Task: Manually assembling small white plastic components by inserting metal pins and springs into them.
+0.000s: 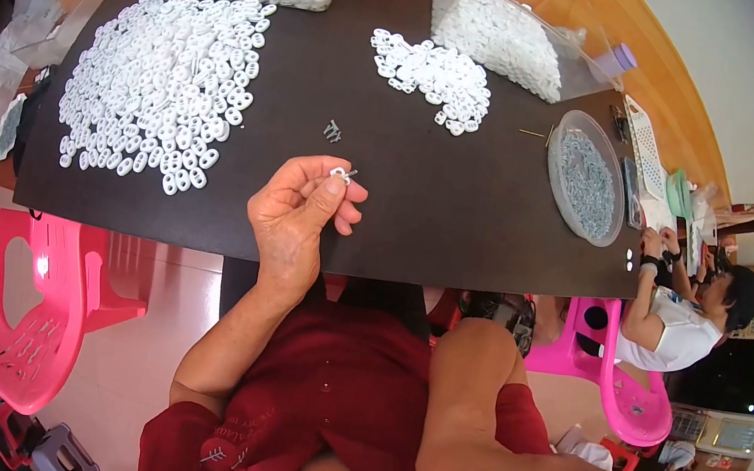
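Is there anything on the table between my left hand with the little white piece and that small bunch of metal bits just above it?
Nothing visible. The left hand pinches a small white ring at its fingertips, and only bare dark table lies between it and the small metal bits. The big white pile lies off to the left.

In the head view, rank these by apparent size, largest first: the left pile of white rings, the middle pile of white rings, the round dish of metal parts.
1. left pile of white rings
2. middle pile of white rings and round dish of metal parts: look alike, not ranked.
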`<state>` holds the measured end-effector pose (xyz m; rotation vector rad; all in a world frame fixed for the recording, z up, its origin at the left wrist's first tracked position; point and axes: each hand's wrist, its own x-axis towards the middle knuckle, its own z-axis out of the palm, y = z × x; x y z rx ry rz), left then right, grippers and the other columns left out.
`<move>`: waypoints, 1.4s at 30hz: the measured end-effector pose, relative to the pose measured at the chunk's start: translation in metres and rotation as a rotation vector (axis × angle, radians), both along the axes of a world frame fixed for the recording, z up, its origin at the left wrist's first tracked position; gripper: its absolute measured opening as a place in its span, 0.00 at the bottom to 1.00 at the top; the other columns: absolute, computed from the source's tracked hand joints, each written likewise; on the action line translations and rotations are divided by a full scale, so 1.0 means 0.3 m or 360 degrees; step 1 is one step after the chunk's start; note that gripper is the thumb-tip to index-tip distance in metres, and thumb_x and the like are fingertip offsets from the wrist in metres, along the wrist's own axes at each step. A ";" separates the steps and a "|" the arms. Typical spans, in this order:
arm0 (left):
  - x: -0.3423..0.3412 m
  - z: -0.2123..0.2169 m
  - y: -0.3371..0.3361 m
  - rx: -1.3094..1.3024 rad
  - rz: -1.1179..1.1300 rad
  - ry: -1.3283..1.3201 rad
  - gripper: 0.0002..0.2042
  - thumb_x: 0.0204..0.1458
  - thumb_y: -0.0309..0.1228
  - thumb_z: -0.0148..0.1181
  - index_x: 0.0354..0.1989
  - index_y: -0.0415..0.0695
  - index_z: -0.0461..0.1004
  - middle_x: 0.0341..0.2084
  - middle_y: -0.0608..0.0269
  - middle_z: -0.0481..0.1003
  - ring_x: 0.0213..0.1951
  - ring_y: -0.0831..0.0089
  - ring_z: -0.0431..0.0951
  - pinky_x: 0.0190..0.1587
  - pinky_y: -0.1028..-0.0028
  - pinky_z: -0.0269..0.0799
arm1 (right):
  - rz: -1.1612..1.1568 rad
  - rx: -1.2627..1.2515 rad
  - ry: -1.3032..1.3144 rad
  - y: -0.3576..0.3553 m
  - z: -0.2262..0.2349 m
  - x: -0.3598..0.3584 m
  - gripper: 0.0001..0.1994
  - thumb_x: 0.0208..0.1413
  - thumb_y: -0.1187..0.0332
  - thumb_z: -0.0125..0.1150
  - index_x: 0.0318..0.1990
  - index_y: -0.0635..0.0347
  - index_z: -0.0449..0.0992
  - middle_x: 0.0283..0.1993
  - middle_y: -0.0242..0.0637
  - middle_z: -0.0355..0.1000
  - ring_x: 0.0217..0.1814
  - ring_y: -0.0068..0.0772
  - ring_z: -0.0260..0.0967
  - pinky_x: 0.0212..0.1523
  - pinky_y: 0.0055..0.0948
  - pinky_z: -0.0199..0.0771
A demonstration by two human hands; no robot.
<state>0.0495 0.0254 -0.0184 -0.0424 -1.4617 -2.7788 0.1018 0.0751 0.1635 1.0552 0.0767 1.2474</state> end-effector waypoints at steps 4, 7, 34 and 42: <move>0.002 0.003 0.005 -0.0031 -0.0016 0.0012 0.07 0.55 0.25 0.53 0.38 0.33 0.71 0.25 0.55 0.76 0.21 0.78 0.73 0.23 0.81 0.68 | 0.0162 0.0868 -0.0646 0.101 -0.101 0.094 0.03 0.47 0.75 0.57 0.24 0.57 0.72 0.34 0.33 0.64 0.31 0.31 0.61 0.22 0.26 0.63; 0.005 -0.006 0.020 -0.0046 -0.0036 0.0006 0.07 0.55 0.25 0.53 0.38 0.33 0.71 0.25 0.55 0.76 0.21 0.78 0.73 0.23 0.81 0.68 | 0.0374 0.1402 -0.1212 0.193 -0.092 0.120 0.06 0.46 0.76 0.56 0.20 0.57 0.73 0.27 0.33 0.65 0.25 0.31 0.61 0.21 0.26 0.62; -0.004 -0.040 0.048 -0.0038 -0.0159 -0.0017 0.07 0.55 0.26 0.54 0.38 0.34 0.71 0.25 0.57 0.76 0.22 0.79 0.73 0.24 0.82 0.68 | 0.3167 -0.3351 0.3791 0.645 -0.603 -0.382 0.06 0.40 0.73 0.64 0.30 0.56 0.76 0.26 0.35 0.66 0.32 0.38 0.64 0.32 0.34 0.65; -0.004 -0.042 0.047 -0.0029 -0.0148 -0.0015 0.07 0.54 0.25 0.54 0.38 0.33 0.71 0.25 0.52 0.76 0.22 0.75 0.73 0.23 0.80 0.68 | 0.3226 -0.3209 0.4030 0.632 -0.621 -0.394 0.04 0.45 0.75 0.61 0.30 0.58 0.76 0.28 0.38 0.70 0.33 0.40 0.66 0.33 0.33 0.66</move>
